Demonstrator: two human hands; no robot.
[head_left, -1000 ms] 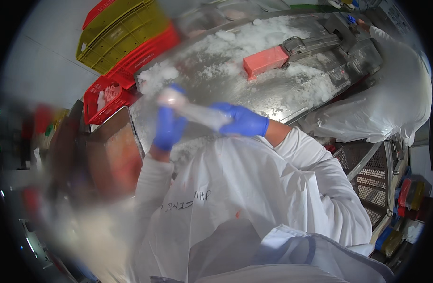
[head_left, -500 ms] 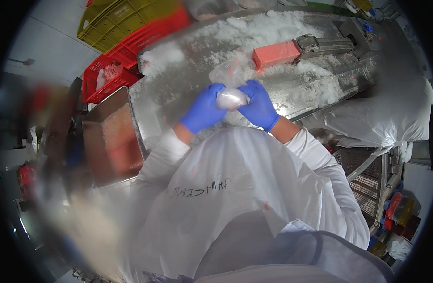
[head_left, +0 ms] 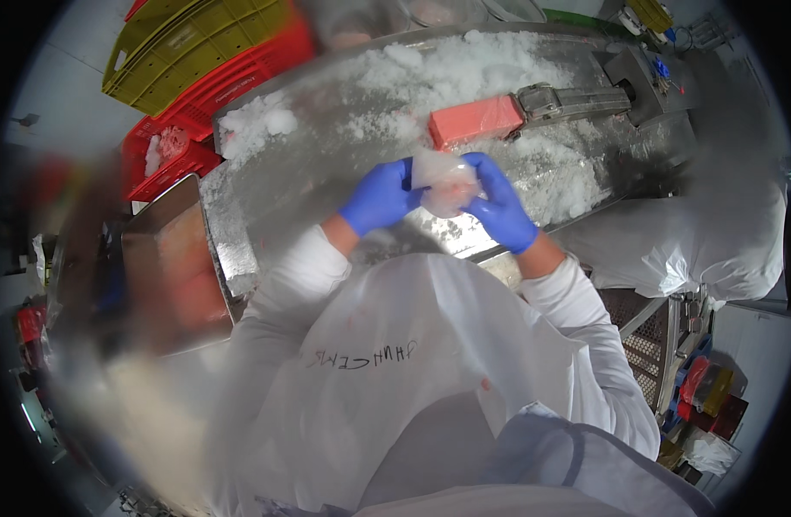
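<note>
Between my two blue-gloved hands is a clear plastic bag (head_left: 448, 183) with something whitish and pinkish inside; its contents are too unclear to name. My left hand (head_left: 383, 196) grips the bag's left side with closed fingers. On the other side, my right hand (head_left: 501, 207) pinches it between thumb and fingers. The bag is held above the near part of a metal table (head_left: 326, 164). Just beyond it lies a pink-red block (head_left: 475, 121), its right end against a metal device (head_left: 568, 104).
Crushed ice (head_left: 464, 65) is scattered over the table. To the left stand a metal tub (head_left: 141, 258) with pinkish contents, a red crate (head_left: 132, 164) and stacked olive crates (head_left: 197, 43). A plastic-covered bulk (head_left: 723, 250) is at the right, above a perforated metal frame (head_left: 641, 336).
The bag has been turned and spread flatter between my hands, showing pinkish patches. My hands have shifted slightly right and nearer, and the whole view has shifted.
</note>
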